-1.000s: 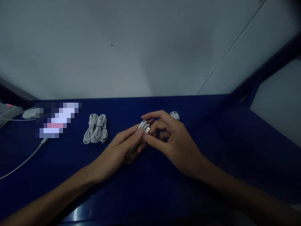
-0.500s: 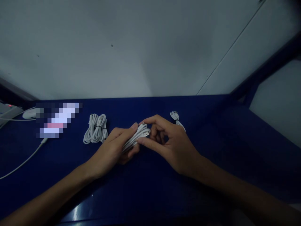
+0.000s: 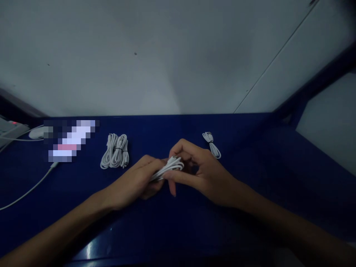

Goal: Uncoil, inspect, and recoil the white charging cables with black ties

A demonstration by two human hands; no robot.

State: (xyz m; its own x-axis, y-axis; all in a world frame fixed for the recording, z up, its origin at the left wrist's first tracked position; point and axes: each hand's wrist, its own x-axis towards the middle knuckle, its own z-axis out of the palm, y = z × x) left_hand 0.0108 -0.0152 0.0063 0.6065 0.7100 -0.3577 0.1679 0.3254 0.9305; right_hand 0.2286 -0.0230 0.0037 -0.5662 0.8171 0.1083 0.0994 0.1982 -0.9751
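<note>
Between my two hands, above the blue table (image 3: 155, 226), is a coiled white USB cable (image 3: 172, 165). My left hand (image 3: 136, 178) is closed round the lower left part of the bundle, with its thumb along the top. On the other end, my right hand (image 3: 200, 170) pinches the loops, its thumb in front and its index finger arched behind. A plug end shows at the top of the coil. Fingers partly hide the rest of the bundle, and whether a tie is round it cannot be seen.
Tied white cable bundles (image 3: 114, 151) lie side by side at the left. Another tied cable (image 3: 211, 144) lies beyond my right hand. A blurred-out lit device (image 3: 73, 141) with a charging cord (image 3: 36, 191) and a white power strip (image 3: 12, 129) are far left. A pale wall (image 3: 155, 74) rises behind.
The held cable has moved slightly right and down and has turned, so its flat USB plug no longer faces me. My right hand's fingers have shifted round the loops.
</note>
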